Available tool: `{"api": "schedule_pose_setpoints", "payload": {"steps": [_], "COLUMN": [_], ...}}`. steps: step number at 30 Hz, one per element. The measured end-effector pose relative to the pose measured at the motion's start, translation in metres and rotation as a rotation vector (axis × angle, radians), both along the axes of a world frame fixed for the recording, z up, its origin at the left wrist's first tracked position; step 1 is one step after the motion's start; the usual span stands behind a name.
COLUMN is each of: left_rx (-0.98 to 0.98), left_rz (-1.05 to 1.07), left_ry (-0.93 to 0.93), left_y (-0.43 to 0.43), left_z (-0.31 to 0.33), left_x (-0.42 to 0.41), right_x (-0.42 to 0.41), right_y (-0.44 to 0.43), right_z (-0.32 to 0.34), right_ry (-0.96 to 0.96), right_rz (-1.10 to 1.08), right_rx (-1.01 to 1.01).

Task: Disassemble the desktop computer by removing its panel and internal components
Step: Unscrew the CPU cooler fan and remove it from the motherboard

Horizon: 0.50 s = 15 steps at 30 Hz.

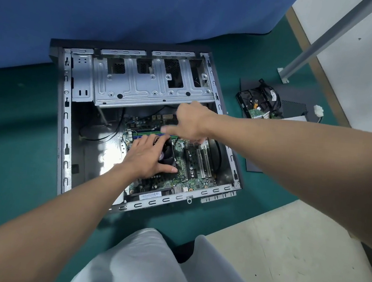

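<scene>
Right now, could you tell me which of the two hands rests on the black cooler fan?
The left hand; the right hand reaches farther back, above the fan.

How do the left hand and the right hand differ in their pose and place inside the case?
The left hand lies flat, fingers spread, on the black cooler fan; the right hand is curled and motion-blurred, with a finger stretched toward the memory slots. The left hand is nearer the person; the right hand is farther in, by the drive cage. Both hands are bare and over the motherboard.
</scene>
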<state>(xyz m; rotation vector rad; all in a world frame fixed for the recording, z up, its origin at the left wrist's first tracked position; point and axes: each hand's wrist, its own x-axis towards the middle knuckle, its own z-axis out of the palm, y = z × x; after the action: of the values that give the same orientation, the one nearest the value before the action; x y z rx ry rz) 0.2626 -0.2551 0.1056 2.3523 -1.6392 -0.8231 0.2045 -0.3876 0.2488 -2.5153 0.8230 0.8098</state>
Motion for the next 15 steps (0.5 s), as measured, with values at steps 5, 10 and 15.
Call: {"api": "schedule_pose_setpoints", "payload": {"steps": [5, 10, 15], "left_rx": [-0.002, 0.007, 0.001], "left_rz": [0.009, 0.011, 0.009], "left_ry": [0.007, 0.012, 0.013], "left_y": [0.001, 0.0, 0.0], "left_z": [-0.001, 0.0, 0.002], "left_x": [0.0, 0.0, 0.0], "right_x": [0.009, -0.003, -0.014], "right_y": [0.001, 0.007, 0.0], "right_z": [-0.007, 0.007, 0.007], "right_ry": [0.179, 0.132, 0.013], "right_rz": [-0.393, 0.284, 0.664], "right_rx": [0.168, -0.198, -0.274]}}
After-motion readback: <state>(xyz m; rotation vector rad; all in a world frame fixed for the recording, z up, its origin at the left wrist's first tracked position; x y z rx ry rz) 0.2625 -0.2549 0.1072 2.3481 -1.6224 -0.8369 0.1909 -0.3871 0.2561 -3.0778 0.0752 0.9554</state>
